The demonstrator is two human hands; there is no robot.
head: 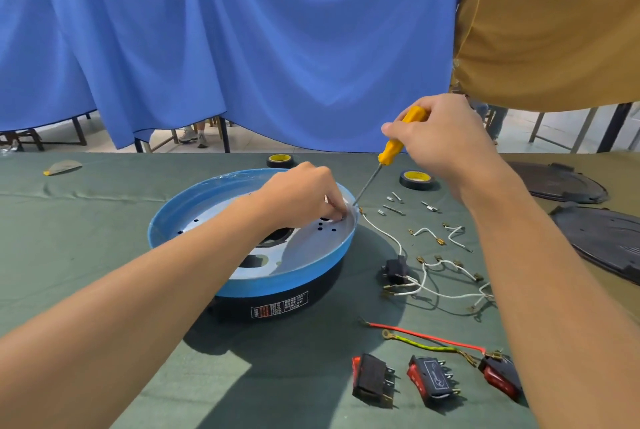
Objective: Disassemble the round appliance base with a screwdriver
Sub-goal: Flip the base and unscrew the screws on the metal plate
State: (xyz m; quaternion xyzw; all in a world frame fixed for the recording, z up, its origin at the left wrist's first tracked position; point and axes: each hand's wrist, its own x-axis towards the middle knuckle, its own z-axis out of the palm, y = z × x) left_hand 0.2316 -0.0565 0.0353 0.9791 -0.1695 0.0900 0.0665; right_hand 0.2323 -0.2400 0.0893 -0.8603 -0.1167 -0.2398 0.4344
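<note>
Right hand (440,137) — screwdriver (390,150), tip down-left

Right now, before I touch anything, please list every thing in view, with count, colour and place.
appliance base: 1, blue rim, black bottom; table centre.
screwdriver: 1, yellow handle; tip at the base's rim.
tape rolls: 2, black, yellow core; behind the base.
rocker switches: 3, black and red; front right.
wires: several, white; right of the base.
red wire: 1, red; behind the switches.
metal pieces: several small, silver; near the right tape roll.
dark plates: 2, black; far right.
curtain: 1, blue; behind the table.
left hand: 1; fingertips inside the base.
right hand: 1; grips the screwdriver handle.
</note>
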